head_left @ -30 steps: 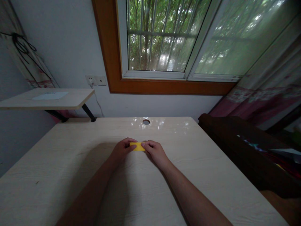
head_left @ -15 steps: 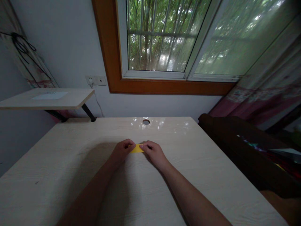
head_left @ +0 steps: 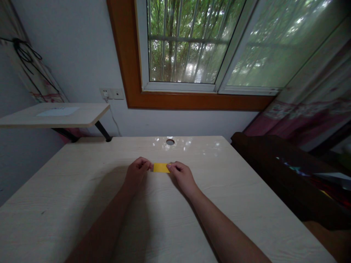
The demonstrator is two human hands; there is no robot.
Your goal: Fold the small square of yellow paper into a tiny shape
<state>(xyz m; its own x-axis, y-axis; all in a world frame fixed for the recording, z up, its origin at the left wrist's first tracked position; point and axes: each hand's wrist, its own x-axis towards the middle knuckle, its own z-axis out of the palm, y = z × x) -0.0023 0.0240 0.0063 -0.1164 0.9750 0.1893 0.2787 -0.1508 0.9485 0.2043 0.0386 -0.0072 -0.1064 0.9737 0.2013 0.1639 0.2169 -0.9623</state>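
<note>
A small yellow folded paper (head_left: 161, 167) lies on the pale wooden table (head_left: 82, 190), near its middle. My left hand (head_left: 136, 172) pinches the paper's left end with curled fingers. The paper's right end is pinched by my right hand (head_left: 182, 176), its fingers also closed. The strip shows between the two hands as a short flat rectangle.
A round cable hole (head_left: 170, 141) sits at the table's far edge under the window (head_left: 186, 47). A raised side shelf (head_left: 55, 114) with a white sheet stands at the left. Dark furniture (head_left: 287, 175) runs along the table's right side, below a curtain.
Both hands have drawn slightly apart and moved a little farther away, so more of the yellow paper shows between them, lying flatter.
</note>
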